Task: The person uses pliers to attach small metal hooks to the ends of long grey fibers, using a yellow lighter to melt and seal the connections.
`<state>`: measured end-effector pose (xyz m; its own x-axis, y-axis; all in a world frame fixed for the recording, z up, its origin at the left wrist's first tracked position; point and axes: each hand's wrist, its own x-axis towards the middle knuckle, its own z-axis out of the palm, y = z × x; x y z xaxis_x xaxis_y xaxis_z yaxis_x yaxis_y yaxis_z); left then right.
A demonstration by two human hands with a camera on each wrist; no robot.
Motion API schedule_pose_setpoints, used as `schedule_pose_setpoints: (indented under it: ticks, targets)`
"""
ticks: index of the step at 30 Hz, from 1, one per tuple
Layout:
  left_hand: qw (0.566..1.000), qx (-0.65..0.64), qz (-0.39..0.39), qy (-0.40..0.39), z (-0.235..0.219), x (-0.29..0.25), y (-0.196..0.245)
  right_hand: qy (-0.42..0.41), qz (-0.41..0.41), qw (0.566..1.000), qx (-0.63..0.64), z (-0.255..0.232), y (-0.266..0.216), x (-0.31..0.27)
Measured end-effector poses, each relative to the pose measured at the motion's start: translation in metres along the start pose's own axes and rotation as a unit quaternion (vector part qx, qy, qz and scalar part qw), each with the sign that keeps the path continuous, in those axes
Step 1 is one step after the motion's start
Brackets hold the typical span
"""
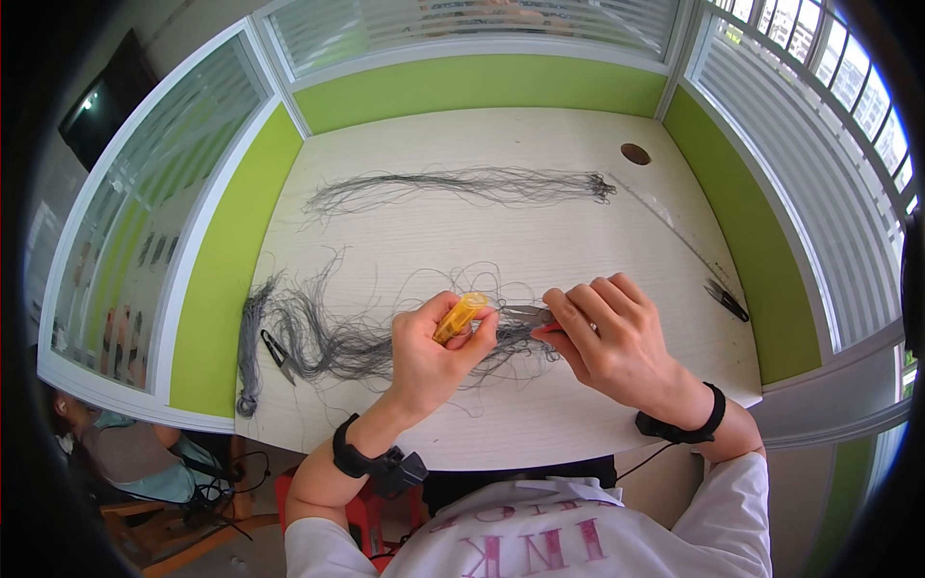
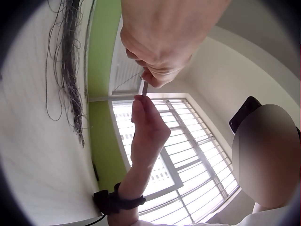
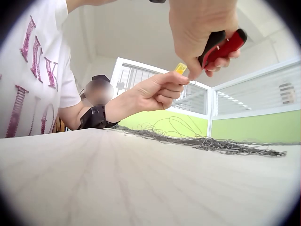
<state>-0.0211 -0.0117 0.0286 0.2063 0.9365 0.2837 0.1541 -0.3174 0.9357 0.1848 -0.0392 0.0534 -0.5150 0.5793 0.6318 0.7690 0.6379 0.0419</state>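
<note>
My left hand (image 1: 434, 361) grips a yellow-handled tool (image 1: 461, 318), its end tilted up, with thumb and forefinger pinched together at its right. In my right hand (image 1: 617, 337) are pliers with red and black handles (image 3: 225, 47); their metal jaws reach left to the left fingertips. A small bit of wire shows at the left fingertips in the right wrist view, too small to tell more. Both hands are above a tangled bundle of thin grey wires (image 1: 356, 352) on the table. In the left wrist view the left hand (image 2: 164, 37) hides the yellow tool.
Another long wire bundle (image 1: 453, 183) lies across the back of the table (image 1: 540, 424). A dark bunch (image 1: 249, 356) and black snips (image 1: 279, 356) are at the left. A clear ruler (image 1: 665, 217) and more snips (image 1: 726, 301) lie right. Green partitions (image 1: 482, 91) surround the table.
</note>
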Motion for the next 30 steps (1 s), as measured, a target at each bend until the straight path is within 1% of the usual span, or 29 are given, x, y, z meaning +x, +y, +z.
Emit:
schedule_pose_setpoints:
  ticks: [8, 14, 17, 19, 20, 22, 23, 25, 26, 28, 29, 30]
  targets:
    - [1.0, -0.011, -0.01, 0.002, 0.0, 0.0, 0.0, -0.001, 0.001, 1.0, 0.003, 0.001, -0.003, 0.0]
    - [0.999, -0.036, -0.02, -0.005, 0.0, 0.0, 0.003, -0.018, 0.009, 1.0, -0.002, -0.001, -0.004, -0.001]
    - [0.999, -0.042, -0.034, -0.01, 0.0, 0.0, 0.004, -0.014, 0.01, 1.0, 0.0, 0.001, -0.003, -0.004]
    - [0.998, -0.039, -0.035, -0.034, -0.001, 0.0, 0.002, -0.013, 0.017, 1.0, 0.009, 0.002, -0.004, -0.004]
    - [0.998, -0.039, -0.034, -0.034, -0.001, 0.001, 0.001, -0.013, 0.017, 1.0, 0.009, 0.002, -0.003, -0.005]
    - [0.985, -0.153, -0.067, -0.043, 0.0, 0.004, -0.003, -0.025, 0.019, 1.0, 0.0, 0.001, 0.0, -0.006]
    - [0.985, -0.152, -0.066, -0.042, -0.001, 0.005, -0.008, -0.024, 0.018, 1.0, 0.0, -0.001, 0.002, -0.006]
    - [0.968, -0.225, -0.102, -0.042, -0.004, 0.009, -0.016, -0.015, 0.013, 1.0, -0.011, -0.008, 0.003, -0.006]
    - [0.968, -0.226, -0.102, -0.04, -0.006, 0.011, -0.016, -0.015, 0.011, 1.0, -0.011, -0.012, 0.003, -0.004]
    - [0.976, -0.164, -0.127, -0.07, -0.008, 0.014, -0.017, 0.0, -0.022, 1.0, -0.016, -0.02, 0.005, 0.0]
    - [0.976, -0.164, -0.126, -0.071, -0.007, 0.013, -0.018, 0.0, -0.022, 1.0, -0.017, -0.024, 0.005, 0.002]
    - [0.991, -0.055, -0.077, -0.096, -0.006, 0.011, -0.021, 0.009, -0.038, 0.999, -0.015, -0.028, 0.005, 0.006]
